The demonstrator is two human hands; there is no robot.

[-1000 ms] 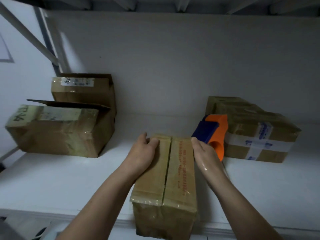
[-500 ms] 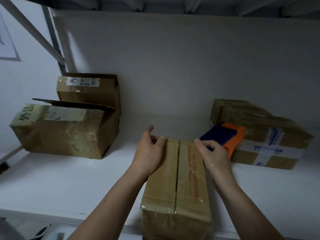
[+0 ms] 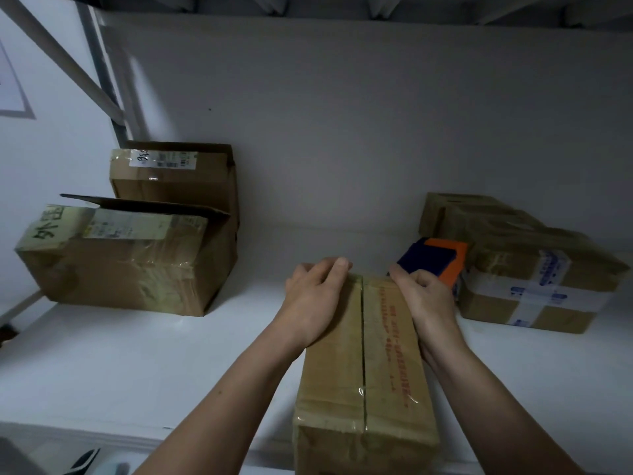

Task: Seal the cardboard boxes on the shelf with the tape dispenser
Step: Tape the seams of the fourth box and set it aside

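At the near edge of the white shelf (image 3: 137,365), mid-scene, stands the box (image 3: 387,354), long side running near to far, its two top flaps meeting at a dark, untaped seam. Red print runs along the right flap. The left hand (image 3: 315,299) lies palm-down on the far end of the left flap, fingers bent over the box's far edge. The right hand (image 3: 426,296) sits at the far right corner of the box, fingers curled around the near part of the blue and orange dispenser (image 3: 435,260). The dispenser juts out beyond the knuckles, tilted, just past that corner and to the right of the seam.

Just right of the dispenser lies a taped box (image 3: 534,289) with white printed tape crossed over it, and another carton (image 3: 459,210) behind it. Well apart on the far left, an open box (image 3: 120,265) with a raised flap lies on its side. A labelled box (image 3: 178,176) stands behind it against the wall.
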